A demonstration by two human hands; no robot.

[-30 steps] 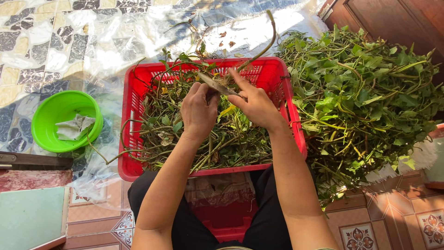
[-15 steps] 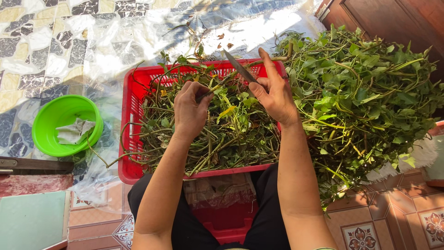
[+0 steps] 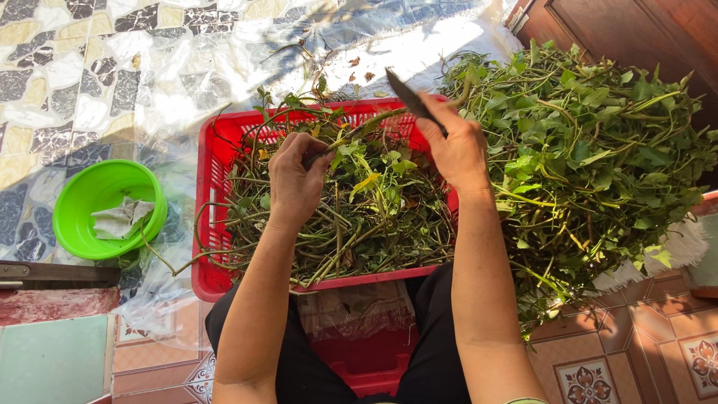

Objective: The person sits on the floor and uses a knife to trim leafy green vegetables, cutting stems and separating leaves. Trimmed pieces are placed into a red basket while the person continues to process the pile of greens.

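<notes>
Looking down from the head cam, I've got a red basket (image 3: 213, 224) right in front of my knees, stuffed with stripped stems and scraps. My left hand (image 3: 295, 183) is curled shut around one long green stem (image 3: 359, 127), pinching it near its lower end so the rest stretches up and to the right across the basket. My right hand (image 3: 452, 146) is closed around a small knife (image 3: 407, 96), blade pointing up and away from me, sitting right where the stem's far end meets it. Holding the stem taut between both hands like that looks like the sensible way to give the blade something firm to work against.

The big pile of leafy greens (image 3: 598, 150) sits just beside the basket on my right, within easy reach of the knife hand. Off to the left there's a green bowl (image 3: 78, 217) with a crumpled rag in it, on clear plastic sheeting (image 3: 149, 82) spread over the tiled floor.
</notes>
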